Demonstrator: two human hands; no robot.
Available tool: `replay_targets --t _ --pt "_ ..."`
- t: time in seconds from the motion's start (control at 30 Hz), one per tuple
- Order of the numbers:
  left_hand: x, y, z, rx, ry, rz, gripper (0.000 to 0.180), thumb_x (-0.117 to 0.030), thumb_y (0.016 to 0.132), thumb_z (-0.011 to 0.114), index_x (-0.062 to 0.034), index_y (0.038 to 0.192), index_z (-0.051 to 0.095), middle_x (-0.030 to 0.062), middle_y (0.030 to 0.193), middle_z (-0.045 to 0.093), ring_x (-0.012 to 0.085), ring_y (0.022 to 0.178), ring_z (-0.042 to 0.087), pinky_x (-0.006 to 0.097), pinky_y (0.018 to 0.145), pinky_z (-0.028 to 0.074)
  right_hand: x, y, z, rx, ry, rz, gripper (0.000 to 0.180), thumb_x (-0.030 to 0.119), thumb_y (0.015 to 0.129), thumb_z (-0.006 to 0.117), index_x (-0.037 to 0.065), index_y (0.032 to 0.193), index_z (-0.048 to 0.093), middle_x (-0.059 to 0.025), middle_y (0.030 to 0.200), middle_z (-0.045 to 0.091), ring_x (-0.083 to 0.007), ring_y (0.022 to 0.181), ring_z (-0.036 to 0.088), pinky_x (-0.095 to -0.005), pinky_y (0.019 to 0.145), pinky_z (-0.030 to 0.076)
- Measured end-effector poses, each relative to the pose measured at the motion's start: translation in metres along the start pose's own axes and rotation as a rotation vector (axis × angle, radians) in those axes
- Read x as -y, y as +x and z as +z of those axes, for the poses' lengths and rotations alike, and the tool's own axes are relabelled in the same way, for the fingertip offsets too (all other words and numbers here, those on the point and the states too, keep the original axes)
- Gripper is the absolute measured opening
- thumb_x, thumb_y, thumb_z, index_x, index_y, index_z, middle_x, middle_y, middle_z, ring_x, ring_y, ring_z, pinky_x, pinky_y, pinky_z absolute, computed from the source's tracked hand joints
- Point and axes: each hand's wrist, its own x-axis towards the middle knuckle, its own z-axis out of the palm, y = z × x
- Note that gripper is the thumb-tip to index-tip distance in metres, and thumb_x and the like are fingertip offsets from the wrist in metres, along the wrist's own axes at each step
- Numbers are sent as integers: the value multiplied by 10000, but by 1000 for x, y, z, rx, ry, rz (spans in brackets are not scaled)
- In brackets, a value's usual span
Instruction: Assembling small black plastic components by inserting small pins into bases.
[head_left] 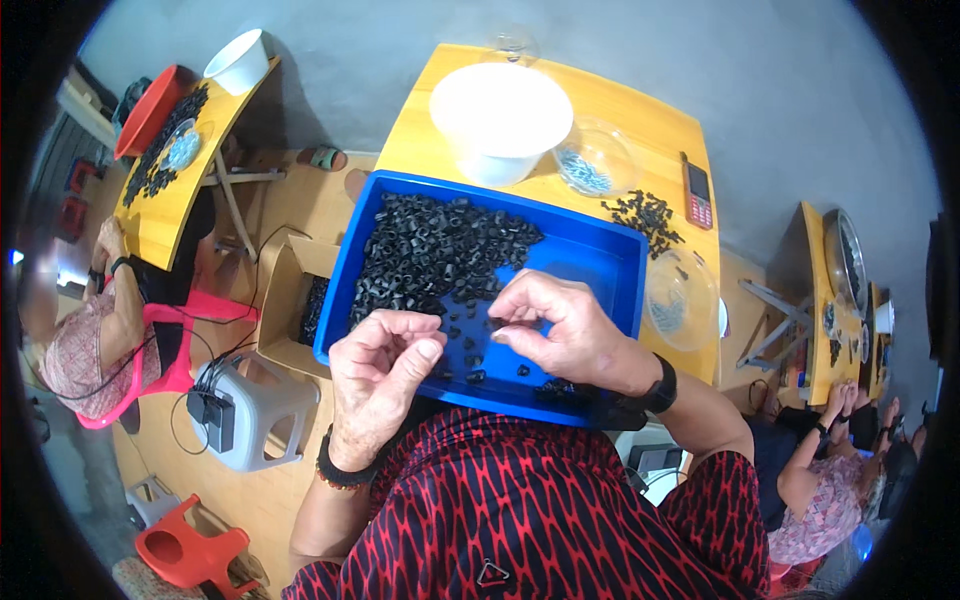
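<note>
Before me a blue tray (590, 395) holds a heap of small black ring-like plastic parts (425, 250), with several loose ones nearer its front edge. My right hand (575, 330) is over the middle of the tray, thumb and forefinger closed on what looks like a small black plastic part (497, 324). Over the tray's near left side, my left hand (380, 375) has thumb and forefinger brought together; anything between them is too small to make out. A gap separates the two hands.
Behind the tray, the yellow table (650, 110) bears a white tub (500, 120), a clear bowl of blue pieces (590, 165), small black parts (645, 220), a phone (697, 195) and a clear container (680, 300). A cardboard box (275, 300) stands left. Other people sit at side tables.
</note>
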Motion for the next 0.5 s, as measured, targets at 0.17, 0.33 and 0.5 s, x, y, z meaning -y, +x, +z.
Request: replay_targets --t 0.17,0.33,0.5 --pt "-3 4 19 109 -14 -141 231 -18 886 732 15 1100 650 55 982 690 102 906 634 243 815 512 -7 -6 9 -57 94 -67 144 -9 861 677 -4 986 604 -158 884 682 -265 811 716 -350 699 564" --pt "10 7 22 91 73 24 181 8 848 746 -2 1004 654 39 969 644 94 831 591 241 763 493 -4 -8 18 -44 217 -6 143 -25 883 670 -7 1007 601 -115 842 702 -187 763 711 -313 673 560" --pt "17 11 33 137 126 49 151 -27 871 729 -10 985 631 59 1001 647 114 820 608 247 746 499 -8 -21 7 -61 133 -7 127 -25 876 667 -5 995 629 -128 862 695 -250 774 713 -339 668 552"
